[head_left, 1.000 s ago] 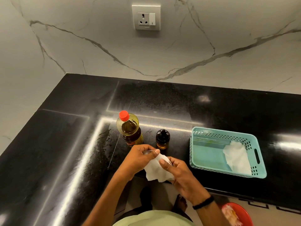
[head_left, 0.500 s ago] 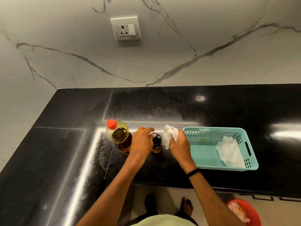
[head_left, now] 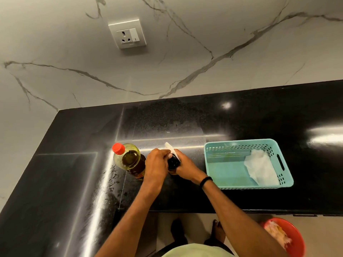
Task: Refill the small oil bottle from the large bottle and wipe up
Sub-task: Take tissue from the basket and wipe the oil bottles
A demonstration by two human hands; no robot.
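Observation:
The large oil bottle (head_left: 130, 161) with a red cap stands upright on the black counter, half full of dark oil. Just to its right is the small dark bottle (head_left: 173, 162), black cap on. My left hand (head_left: 156, 165) grips the small bottle from the left, fingers curled near its top. My right hand (head_left: 185, 166) holds a white tissue (head_left: 169, 147) against the bottle's right side and wraps round it; most of the tissue is hidden, only a corner sticks up behind the bottle.
A teal plastic basket (head_left: 239, 145) sits to the right with a crumpled white tissue (head_left: 259, 166) inside. The black counter (head_left: 74, 173) shows wet smears left of the bottles. A wall socket (head_left: 127, 34) is above. A red bin (head_left: 295, 236) stands on the floor.
My hands moved from the counter's front edge to the small bottle. The left hand now grips it; the right brought the tissue from beside the bottle onto its side.

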